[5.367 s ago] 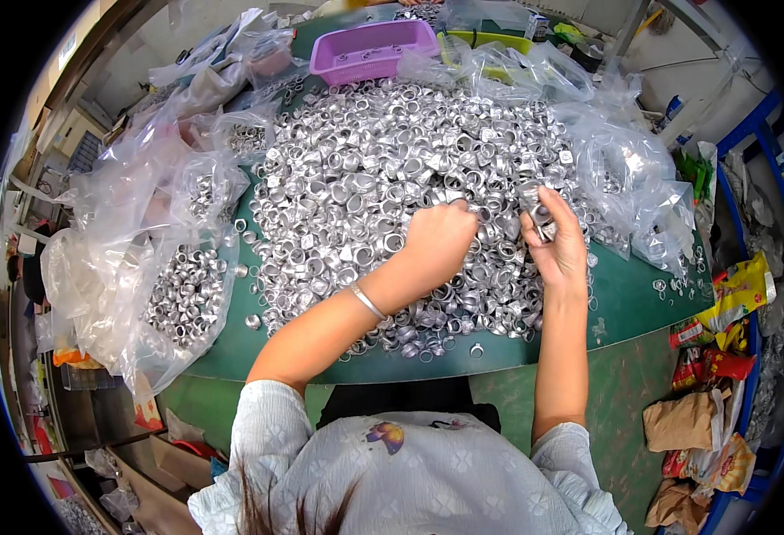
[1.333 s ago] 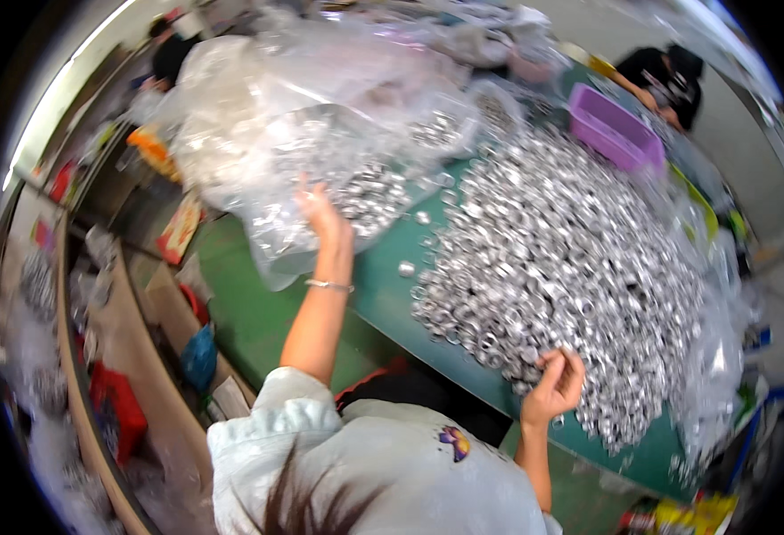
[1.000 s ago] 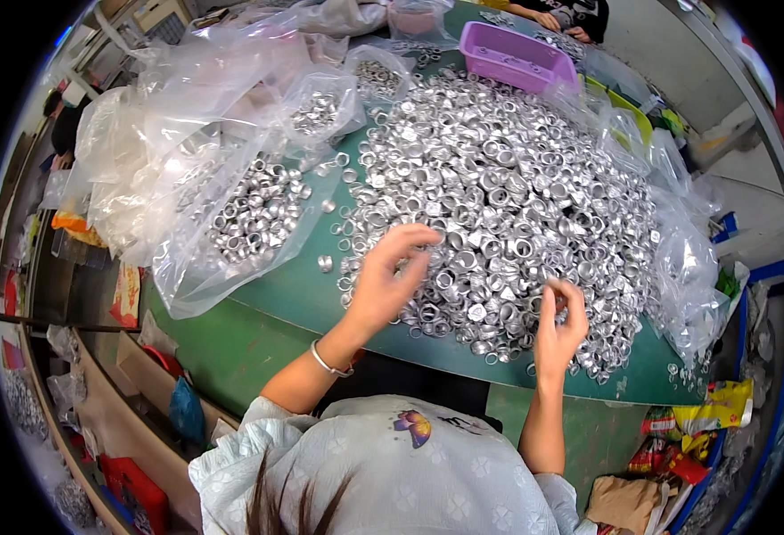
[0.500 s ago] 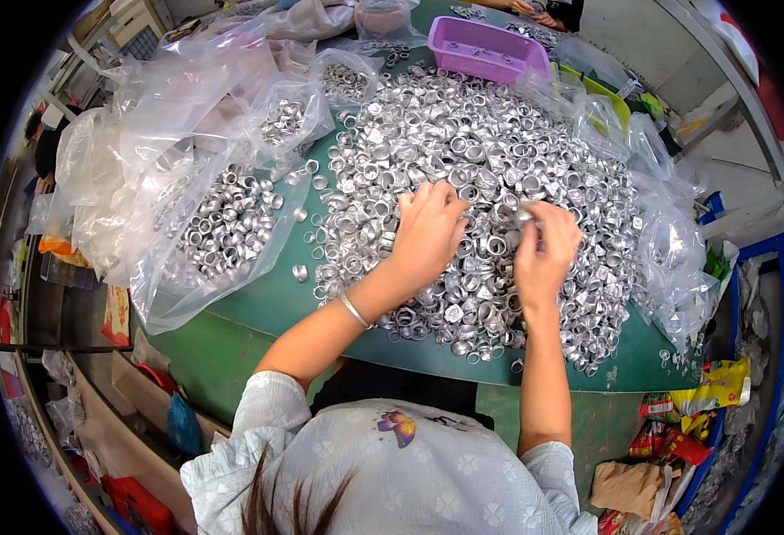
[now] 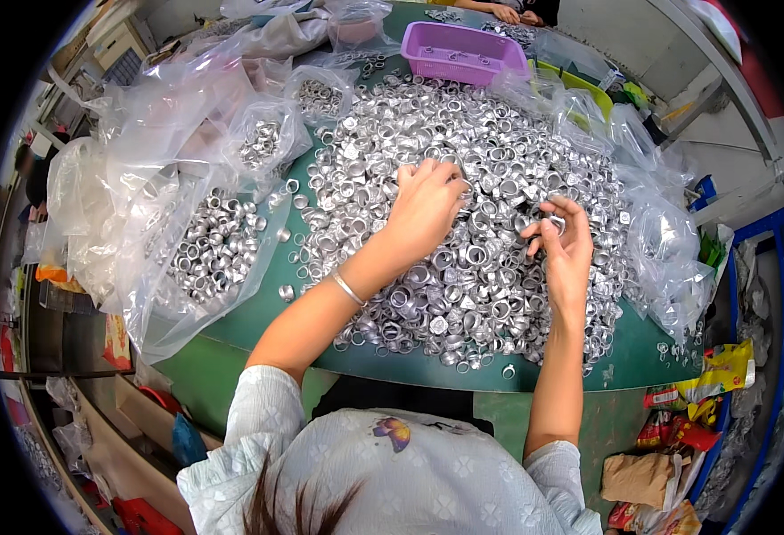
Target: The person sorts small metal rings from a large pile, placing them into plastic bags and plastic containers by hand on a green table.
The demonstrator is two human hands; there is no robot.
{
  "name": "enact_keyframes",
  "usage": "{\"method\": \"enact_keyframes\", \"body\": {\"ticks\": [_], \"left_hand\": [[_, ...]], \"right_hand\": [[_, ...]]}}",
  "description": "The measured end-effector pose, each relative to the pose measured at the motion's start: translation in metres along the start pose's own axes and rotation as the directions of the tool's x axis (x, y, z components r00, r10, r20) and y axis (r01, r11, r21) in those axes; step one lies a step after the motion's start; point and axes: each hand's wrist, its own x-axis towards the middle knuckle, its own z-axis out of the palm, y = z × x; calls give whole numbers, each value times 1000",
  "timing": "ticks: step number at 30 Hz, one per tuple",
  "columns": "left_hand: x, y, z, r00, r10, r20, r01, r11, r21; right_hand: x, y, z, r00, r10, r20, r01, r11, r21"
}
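A wide heap of silver metal rings (image 5: 463, 294) covers the middle of the green table. Over its centre is my left hand (image 5: 427, 203), palm down, its fingers curled into the rings; what they grip, if anything, is hidden. To its right, my right hand (image 5: 570, 241) is turned partly up, with thumb and fingers closed around a silver ring (image 5: 557, 221) just above the heap. Plain bands and rings with wider faces lie mixed around both hands.
Left of the heap lies a clear plastic bag (image 5: 164, 294) with more rings in it. A purple basket (image 5: 418, 65) stands at the far edge, beside a yellow-green tray (image 5: 588, 89). Crumpled clear bags (image 5: 668, 241) line the right side. Another person's hands (image 5: 512, 15) are at the far end.
My right hand has shifted slightly right and turned its palm more upward, so a ring shows in its fingers. My left hand stays curled over the heap. The whole view has shifted a little.
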Motion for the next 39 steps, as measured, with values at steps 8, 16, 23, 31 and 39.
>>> {"method": "enact_keyframes", "body": {"ticks": [8, 16, 23, 31, 39], "left_hand": [[2, -5, -1, 999, -49, -7, 47, 985, -168], [6, -3, -1, 995, -96, -20, 90, 975, -203], [-15, 50, -21, 977, -193, 87, 207, 783, -586], [-31, 46, -22, 999, -2, -39, -9, 964, -267], [1, 6, -8, 1000, -8, -15, 9, 999, 32]], "right_hand": [[-2, 12, -28, 980, 75, 187, -75, 997, -7], [-12, 17, -29, 986, 12, 164, -30, 994, 109], [-32, 10, -17, 984, 100, 151, -106, 994, 33], [-55, 9, -38, 895, 324, 308, -445, 715, 540], [0, 18, -23, 951, -303, -67, 209, 785, -583]]}}
